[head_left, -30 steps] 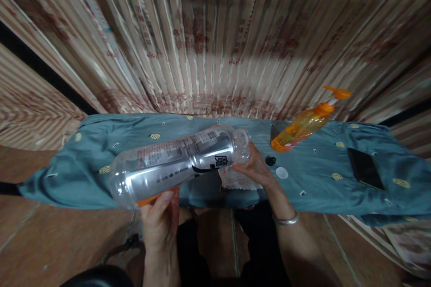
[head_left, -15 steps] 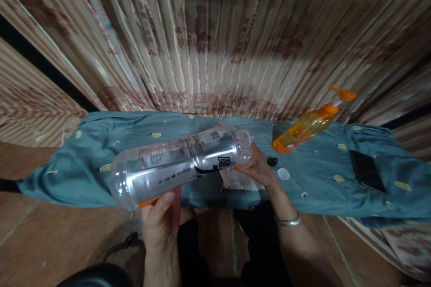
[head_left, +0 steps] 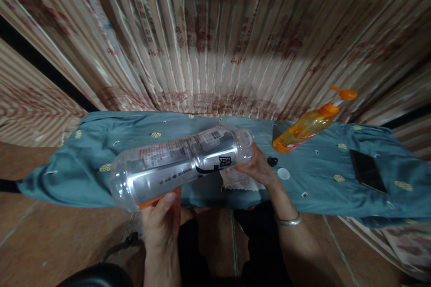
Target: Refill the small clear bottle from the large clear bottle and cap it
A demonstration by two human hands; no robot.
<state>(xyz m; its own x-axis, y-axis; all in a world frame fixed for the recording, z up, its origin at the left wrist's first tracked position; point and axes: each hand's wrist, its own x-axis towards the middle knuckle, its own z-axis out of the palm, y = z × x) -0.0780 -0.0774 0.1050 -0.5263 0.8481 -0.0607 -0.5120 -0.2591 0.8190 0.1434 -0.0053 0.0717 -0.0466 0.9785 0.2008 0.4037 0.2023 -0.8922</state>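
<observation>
A large clear plastic bottle [head_left: 182,161] with a silver printed label lies tilted across my two hands, above the cloth-covered table. My left hand [head_left: 163,213] grips it from below near its base, thumb on the near side. Around the neck at the right end closes my right hand [head_left: 254,166], part of its fingers hidden behind the bottle. Beneath that hand, a whitish cloth [head_left: 240,181] lies on the table. Just right of it are a small black cap [head_left: 272,161] and a white round lid [head_left: 283,173].
An orange pump bottle [head_left: 305,130] with yellow-orange liquid stands at the back right. A dark phone-like slab [head_left: 367,170] lies at the right. The table carries a teal patterned cloth [head_left: 323,166]. Behind it hangs a striped curtain [head_left: 215,54]. A dark rounded seat [head_left: 97,276] shows at lower left.
Almost nothing differs. The bottle has turned very slightly in my hands, its label print shifting a little; both hands keep their places.
</observation>
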